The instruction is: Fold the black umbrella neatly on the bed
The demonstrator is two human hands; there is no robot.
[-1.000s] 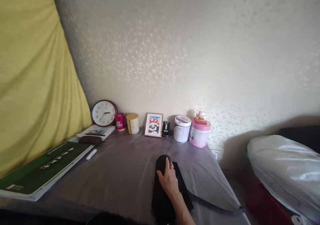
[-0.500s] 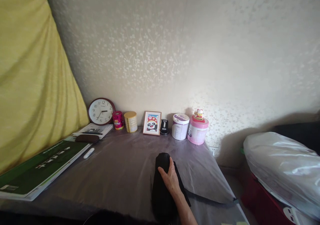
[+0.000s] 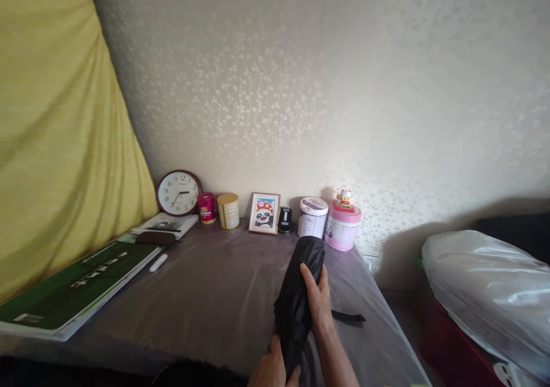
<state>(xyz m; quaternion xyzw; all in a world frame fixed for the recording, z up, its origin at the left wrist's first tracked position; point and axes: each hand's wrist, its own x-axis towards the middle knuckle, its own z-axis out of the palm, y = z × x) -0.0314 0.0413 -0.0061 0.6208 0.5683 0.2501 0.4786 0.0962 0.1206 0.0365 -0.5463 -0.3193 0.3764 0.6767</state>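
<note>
A folded black umbrella (image 3: 298, 295) tilts up over the front right of the table, its far end raised towards the tins. My right hand (image 3: 318, 298) is wrapped round its right side near the upper part, thumb on top. Lower down, my left hand (image 3: 275, 367) grips the near end, partly cut off by the bottom of the view. From the umbrella's right side a black strap (image 3: 349, 317) sticks out loose over the tabletop.
Along the wall stand a clock (image 3: 179, 193), a pink can (image 3: 207, 209), a yellow-lidded can (image 3: 228, 212), a panda picture frame (image 3: 263, 214), a white tub (image 3: 311, 219) and a pink tub (image 3: 342, 229) with a cat figurine. Green book (image 3: 86, 284) left; plastic-covered bundle (image 3: 485, 289) right.
My left hand has come into view and taken hold of the umbrella's near end. The umbrella has been lifted and tilted up; its strap has swung shorter and loose beside my right hand.
</note>
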